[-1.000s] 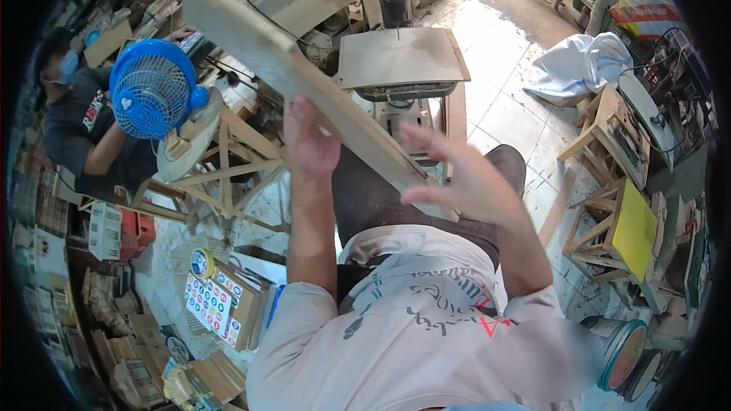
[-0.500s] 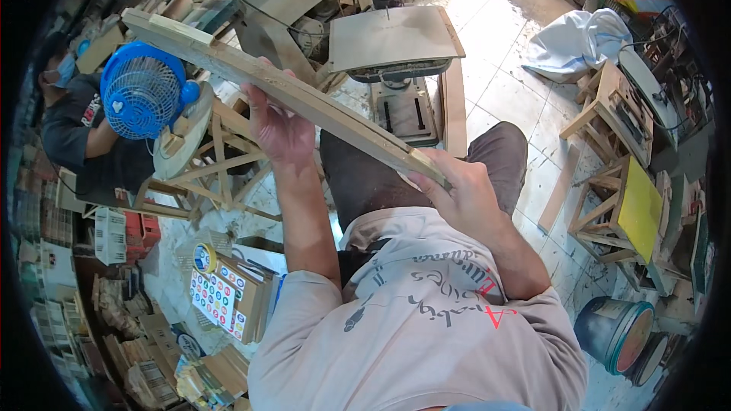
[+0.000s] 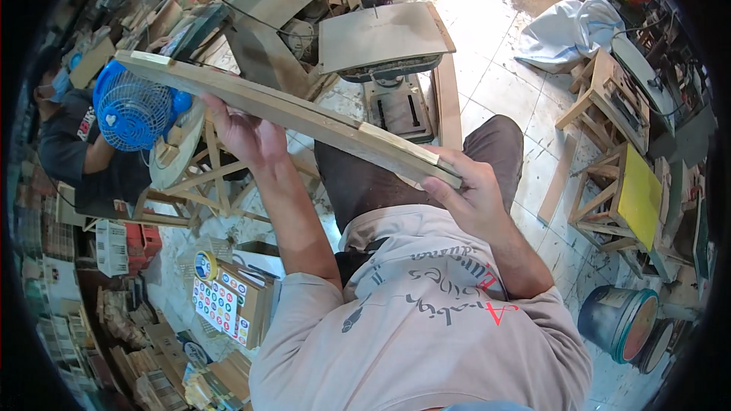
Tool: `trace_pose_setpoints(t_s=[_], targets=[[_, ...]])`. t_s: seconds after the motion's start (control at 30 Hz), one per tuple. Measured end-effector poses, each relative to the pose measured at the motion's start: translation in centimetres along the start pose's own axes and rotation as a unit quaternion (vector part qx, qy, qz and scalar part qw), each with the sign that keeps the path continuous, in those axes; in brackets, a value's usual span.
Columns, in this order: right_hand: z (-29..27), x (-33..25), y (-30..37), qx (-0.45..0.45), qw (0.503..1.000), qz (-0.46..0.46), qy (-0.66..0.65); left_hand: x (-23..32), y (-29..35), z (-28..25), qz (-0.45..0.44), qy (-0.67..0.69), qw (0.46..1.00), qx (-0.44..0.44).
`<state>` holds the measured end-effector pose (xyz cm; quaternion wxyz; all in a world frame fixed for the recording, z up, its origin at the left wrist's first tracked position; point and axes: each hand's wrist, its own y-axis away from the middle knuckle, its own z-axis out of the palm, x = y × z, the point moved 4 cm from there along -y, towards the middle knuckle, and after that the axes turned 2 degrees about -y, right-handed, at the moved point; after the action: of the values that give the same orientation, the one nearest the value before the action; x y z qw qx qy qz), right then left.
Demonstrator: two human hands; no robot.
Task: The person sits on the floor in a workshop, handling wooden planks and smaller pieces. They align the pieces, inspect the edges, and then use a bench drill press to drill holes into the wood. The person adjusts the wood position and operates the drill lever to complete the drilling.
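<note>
A long wooden board (image 3: pixel 282 109) slants in the air above my lap, its far left end higher in the picture. Paler raw-wood pieces show along its top edge, one near each end. My left hand (image 3: pixel 255 137) supports it from below around its left-middle part, thumb up against the side and the other fingers partly hidden behind. Near the board's right end, my right hand (image 3: pixel 474 192) is closed around it, with the thumb on the near face. Just beyond the board stands a drill press with a flat wooden-topped table (image 3: pixel 384 34).
A person (image 3: pixel 72 141) sits at the left behind a blue fan (image 3: pixel 135 106) and a round-topped stool (image 3: pixel 177 160). At the right are a white sack (image 3: pixel 567 34), a yellow-topped wooden stool (image 3: pixel 638 196) and a bucket (image 3: pixel 615 323). Stacked boxes (image 3: pixel 228 297) lie at lower left.
The board's left end has come down and its angle is flatter. Its top edge has tilted into view near my right hand. My left hand has shifted left and down.
</note>
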<state>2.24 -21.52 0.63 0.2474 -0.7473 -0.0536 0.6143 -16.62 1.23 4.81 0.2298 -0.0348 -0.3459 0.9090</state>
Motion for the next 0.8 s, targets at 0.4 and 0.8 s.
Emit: trace_pose_setpoints(t_s=[0.4,0.8], targets=[[0.4,0.0,-0.2,-0.013,0.998,0.057,-0.002,0.6,0.4,-0.6,0.02,-0.068,0.997,0.026],[3.7,3.2,1.8,-0.057,0.995,0.082,0.027,-3.1,1.7,-1.8,0.067,-0.466,0.854,0.222]])
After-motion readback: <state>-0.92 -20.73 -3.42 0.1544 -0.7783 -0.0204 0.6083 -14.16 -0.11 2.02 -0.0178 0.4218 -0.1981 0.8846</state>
